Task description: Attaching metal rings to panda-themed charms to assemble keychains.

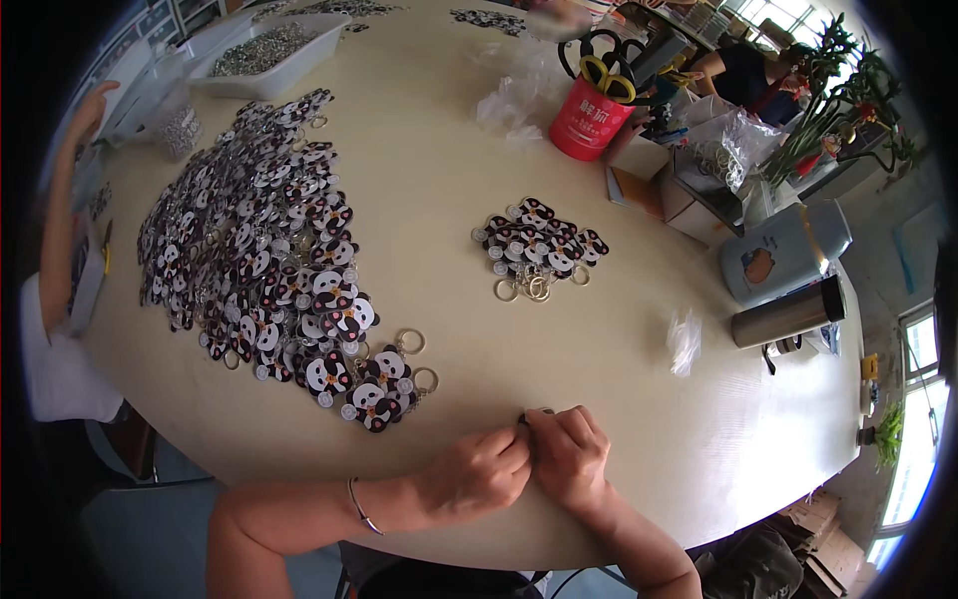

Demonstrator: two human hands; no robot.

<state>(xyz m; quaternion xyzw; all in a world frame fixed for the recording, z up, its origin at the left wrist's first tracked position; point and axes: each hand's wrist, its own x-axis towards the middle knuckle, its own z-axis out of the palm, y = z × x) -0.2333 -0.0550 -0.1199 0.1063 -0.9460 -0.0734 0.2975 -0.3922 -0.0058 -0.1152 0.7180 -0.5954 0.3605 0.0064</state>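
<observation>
My left hand (pixel 477 473) and my right hand (pixel 569 451) meet at the near edge of the round cream table (pixel 639 399), fingertips pinched together on a small dark keychain piece (pixel 529 415) that is mostly hidden. A thin bracelet circles my left wrist. A large heap of black-and-white panda keychains (pixel 259 260) with metal rings spreads to the left of my hands. A smaller pile of the same panda keychains (pixel 539 245) lies further out at the middle.
A red cup of scissors (pixel 591 115), clear plastic bags (pixel 519 85), a steel flask (pixel 788 314) and a pale blue container (pixel 783 255) sit at the far right. A white tray of metal rings (pixel 269 55) is far left. Another person's arm (pixel 60 210) reaches in at left.
</observation>
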